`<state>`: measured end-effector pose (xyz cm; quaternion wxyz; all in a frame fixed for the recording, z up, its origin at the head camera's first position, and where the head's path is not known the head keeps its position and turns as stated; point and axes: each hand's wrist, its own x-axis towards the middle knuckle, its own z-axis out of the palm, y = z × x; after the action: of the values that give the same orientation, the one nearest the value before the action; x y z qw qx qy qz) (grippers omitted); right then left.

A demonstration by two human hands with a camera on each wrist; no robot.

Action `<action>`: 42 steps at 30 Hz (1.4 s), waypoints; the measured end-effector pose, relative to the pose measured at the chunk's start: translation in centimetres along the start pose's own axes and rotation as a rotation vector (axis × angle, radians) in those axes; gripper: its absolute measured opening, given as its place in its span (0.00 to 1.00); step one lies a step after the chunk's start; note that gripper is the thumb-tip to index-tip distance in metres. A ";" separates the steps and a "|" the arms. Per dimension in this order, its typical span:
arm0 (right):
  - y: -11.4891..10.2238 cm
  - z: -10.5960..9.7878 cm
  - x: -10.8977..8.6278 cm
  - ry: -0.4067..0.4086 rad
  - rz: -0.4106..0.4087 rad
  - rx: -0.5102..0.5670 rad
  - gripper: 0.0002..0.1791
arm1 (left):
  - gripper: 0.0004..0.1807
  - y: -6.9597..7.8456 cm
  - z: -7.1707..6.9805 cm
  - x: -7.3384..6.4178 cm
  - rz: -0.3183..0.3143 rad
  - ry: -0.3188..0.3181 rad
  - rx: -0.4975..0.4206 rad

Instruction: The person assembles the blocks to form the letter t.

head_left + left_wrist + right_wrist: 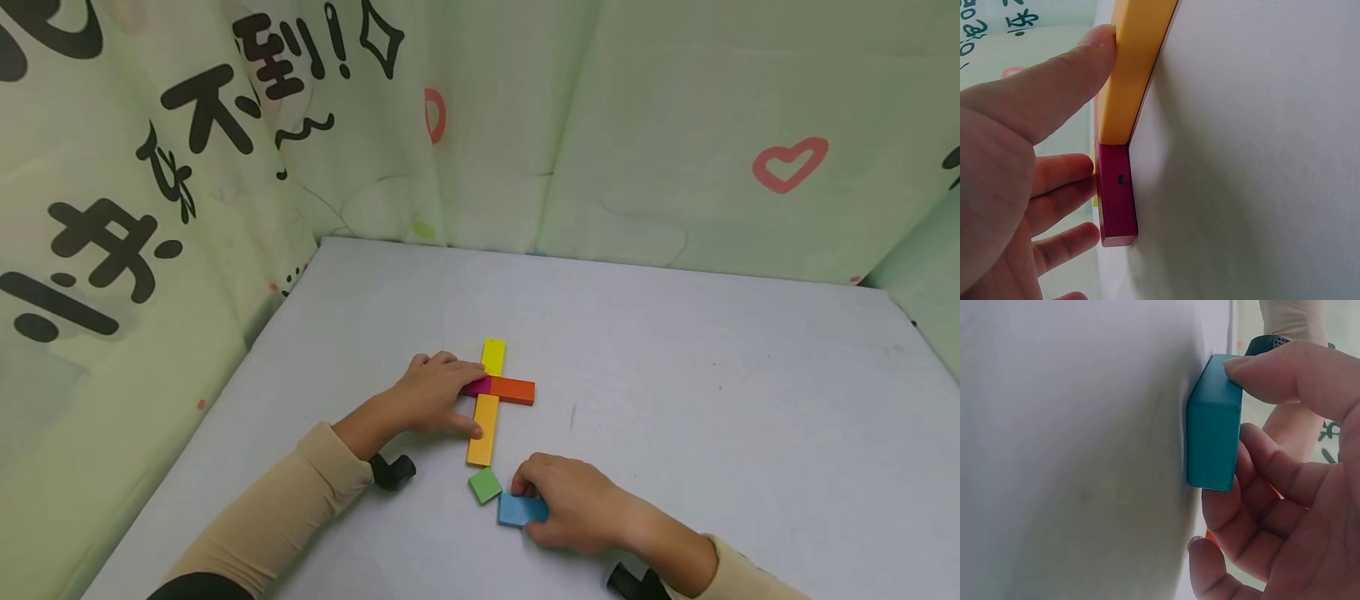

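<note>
In the head view, my left hand point(429, 398) rests its fairly straight fingers on a magenta block point(478, 386), while its thumb touches an amber block point(483, 433). A yellow block point(493, 356) lies beyond the magenta one, and an orange-red block point(513, 391) extends to its right, forming a cross. My right hand point(581, 504) grips a flat blue block point(516, 510) between thumb and curled fingers; the right wrist view shows its teal-looking side point(1213, 447) at the table surface. Between the amber and blue blocks lies a small green block point(485, 485), turned at an angle.
The white table point(720, 400) reaches back to a pale green curtain point(660, 125) printed with black characters and hearts. The curtain also runs along the left edge. Black wrist devices, one point(393, 472) by the left cuff and another point(636, 582) by the right, sit near the tabletop.
</note>
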<state>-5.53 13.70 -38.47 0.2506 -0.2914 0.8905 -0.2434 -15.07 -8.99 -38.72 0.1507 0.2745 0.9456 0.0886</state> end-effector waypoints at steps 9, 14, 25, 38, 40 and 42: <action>0.0 0.0 0.0 -0.004 0.012 0.005 0.17 | 0.47 0.0 0.1 0.0 -0.005 0.000 0.013; -0.1 0.0 0.0 -0.006 0.023 0.003 0.17 | 0.47 0.1 0.0 0.0 -0.003 0.004 0.012; -0.1 -0.1 0.0 -0.006 0.030 0.003 0.17 | 0.47 0.0 0.1 0.0 0.001 0.006 0.006; 0.0 0.0 0.0 -0.011 0.030 0.011 0.16 | 0.47 0.2 0.0 -0.1 -0.011 0.004 0.003; 0.1 0.0 0.0 -0.011 0.029 0.007 0.16 | 0.47 0.2 0.0 -0.1 -0.012 0.006 0.004; 0.1 0.0 0.1 -0.014 0.032 0.005 0.17 | 0.47 0.2 0.0 -0.1 -0.012 0.006 0.007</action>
<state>-5.58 13.71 -38.54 0.2614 -0.2781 0.8927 -0.2396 -14.90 -8.87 -38.66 0.1475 0.2693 0.9479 0.0852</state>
